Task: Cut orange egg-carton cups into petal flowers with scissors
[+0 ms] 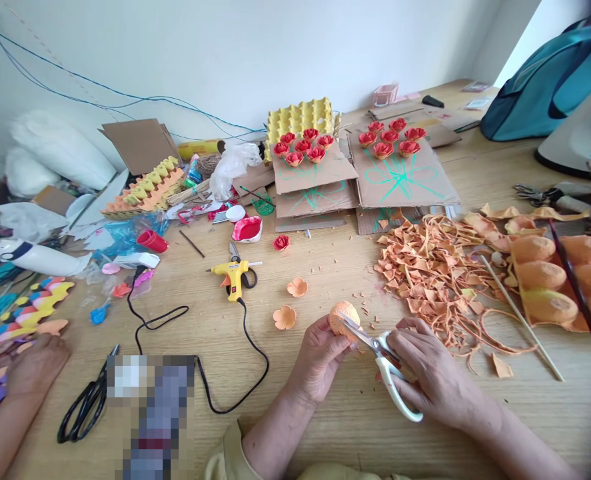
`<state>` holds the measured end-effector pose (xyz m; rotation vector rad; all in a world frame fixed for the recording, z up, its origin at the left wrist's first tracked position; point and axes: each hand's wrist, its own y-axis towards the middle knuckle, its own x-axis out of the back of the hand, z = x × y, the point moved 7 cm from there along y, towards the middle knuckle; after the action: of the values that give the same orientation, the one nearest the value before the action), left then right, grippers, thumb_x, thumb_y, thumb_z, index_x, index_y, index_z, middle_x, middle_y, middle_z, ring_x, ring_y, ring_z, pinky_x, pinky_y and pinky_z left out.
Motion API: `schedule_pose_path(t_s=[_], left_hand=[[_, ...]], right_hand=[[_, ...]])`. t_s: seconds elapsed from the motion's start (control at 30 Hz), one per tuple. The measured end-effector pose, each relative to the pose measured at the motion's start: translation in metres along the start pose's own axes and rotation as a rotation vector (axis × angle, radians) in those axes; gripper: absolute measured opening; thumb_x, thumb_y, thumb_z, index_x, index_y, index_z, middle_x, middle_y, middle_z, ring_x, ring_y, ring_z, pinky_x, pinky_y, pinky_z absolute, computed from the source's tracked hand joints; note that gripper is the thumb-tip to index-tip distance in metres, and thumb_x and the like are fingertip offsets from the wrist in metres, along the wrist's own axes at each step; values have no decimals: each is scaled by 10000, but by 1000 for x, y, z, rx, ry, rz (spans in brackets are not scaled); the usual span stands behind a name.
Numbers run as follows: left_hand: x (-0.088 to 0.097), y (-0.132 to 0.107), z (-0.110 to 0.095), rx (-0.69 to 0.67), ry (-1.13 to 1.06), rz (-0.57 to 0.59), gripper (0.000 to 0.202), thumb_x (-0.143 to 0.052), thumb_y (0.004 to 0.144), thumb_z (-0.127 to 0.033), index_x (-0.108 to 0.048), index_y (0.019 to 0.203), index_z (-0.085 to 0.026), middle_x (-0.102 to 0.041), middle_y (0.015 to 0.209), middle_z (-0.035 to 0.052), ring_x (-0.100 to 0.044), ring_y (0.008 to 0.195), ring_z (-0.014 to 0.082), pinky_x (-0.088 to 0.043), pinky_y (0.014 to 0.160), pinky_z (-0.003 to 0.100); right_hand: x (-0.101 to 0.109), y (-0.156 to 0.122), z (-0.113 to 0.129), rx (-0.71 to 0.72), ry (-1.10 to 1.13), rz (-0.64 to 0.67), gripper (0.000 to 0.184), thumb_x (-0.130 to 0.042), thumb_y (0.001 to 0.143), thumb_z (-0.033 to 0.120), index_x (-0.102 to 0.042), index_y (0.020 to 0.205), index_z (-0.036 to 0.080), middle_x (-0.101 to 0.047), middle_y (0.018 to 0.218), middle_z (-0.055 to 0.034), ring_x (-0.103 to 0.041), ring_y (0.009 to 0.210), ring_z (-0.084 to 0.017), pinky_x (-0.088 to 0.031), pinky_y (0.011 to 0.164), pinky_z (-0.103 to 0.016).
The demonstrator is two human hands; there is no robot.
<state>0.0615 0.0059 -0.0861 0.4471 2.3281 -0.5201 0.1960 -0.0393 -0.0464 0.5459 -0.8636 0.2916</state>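
Observation:
My left hand (320, 357) pinches an orange egg-carton cup (344, 313) with its rounded side up. White-handled scissors (400, 387) are in my right hand (432, 373), fingers through the handles. Their blades lie across the cup, parted slightly. Left of the cup, two orange petal-cut flowers (285, 317) sit on the table. Beyond them are a red painted rose (282, 243) and a yellow hot glue gun (232, 279) on a black cord. A heap of orange carton scraps (420, 273) spreads to the right of my hands.
Red roses stand on cardboard sheets (405, 177) at the back. An orange egg tray (548, 280) with a dark brush lies right, beside a thin stick (522, 317). Black-handled scissors (88, 400) lie front left, near another person's hand (38, 367). A red paint dish (247, 229) stands mid-table.

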Motion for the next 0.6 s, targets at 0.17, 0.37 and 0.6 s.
schedule_pose_path(t_s=[0.17,0.37,0.6], left_hand=[[4,1,2,21,-25,-37,236,-854,685,-265,-709,828,-146,-592,750,0,-467,691,103,-387,692,256],[9,0,10,45,-12,-103,261,-876,654,-258,-705,822,-154,-609,740,0,-493,676,102,-408,680,250],[-11,-3,21,98,84,19,286,-852,691,-267,-730,920,-145,-694,876,42,-588,838,149,-422,787,263]], right_hand=[[-1,-1,-8,-73,93,-50,171,-507,965,245,-433,812,238,-558,697,7,-505,623,-177,-444,695,-358],[-5,-5,-29,-381,468,-118,215,-602,934,427,-545,859,233,-604,753,-11,-562,682,-183,-478,608,-300],[-15,-2,-31,-504,879,-243,328,-689,856,510,-529,949,239,-598,754,15,-549,621,-145,-499,563,-261]])
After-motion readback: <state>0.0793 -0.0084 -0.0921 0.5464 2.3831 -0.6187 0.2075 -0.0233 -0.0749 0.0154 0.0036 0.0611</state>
